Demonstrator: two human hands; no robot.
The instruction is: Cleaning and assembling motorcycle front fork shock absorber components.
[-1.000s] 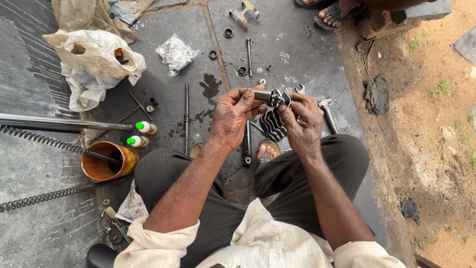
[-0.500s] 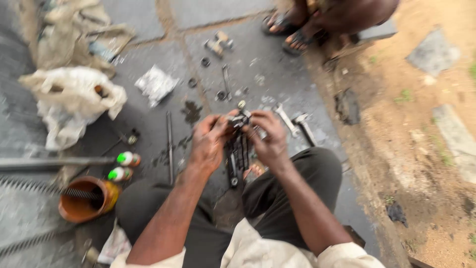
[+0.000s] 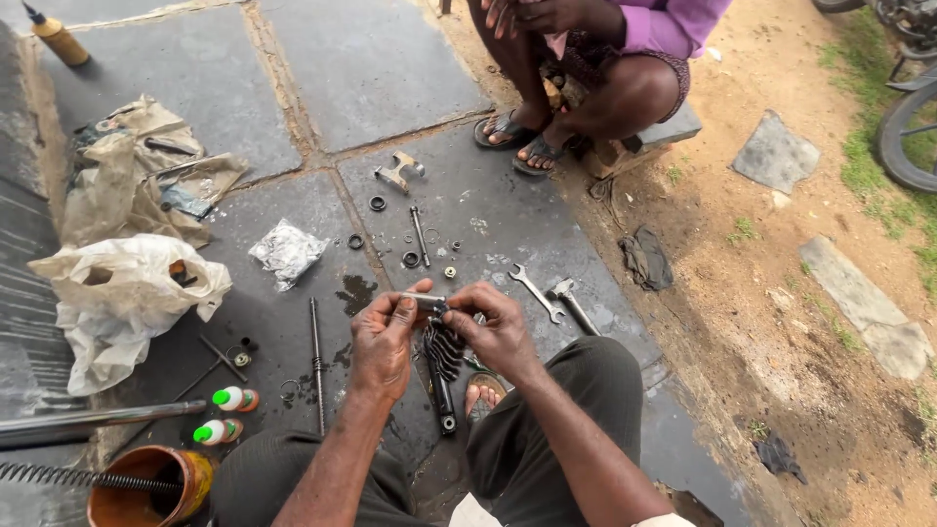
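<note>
- On oil-stained stone paving, a squatting person's left hand [image 3: 383, 344] and right hand [image 3: 498, 330], both closed, grip a short metal rod [image 3: 422, 302] between them at knee height.
- Judging by that grip, fitting is underway above the coil spring [image 3: 444, 349]; alignment seems needed next.
- Spanners [image 3: 554, 299] lie near; open slab remains ahead.

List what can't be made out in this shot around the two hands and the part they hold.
- Head view: the ends of the small metal cylinder are covered by the left hand and right hand.
- The black coil spring passes behind the right hand; its top is hidden.
- The orange tub is cut off by the bottom edge.
- The small rings are too small to identify.
</note>
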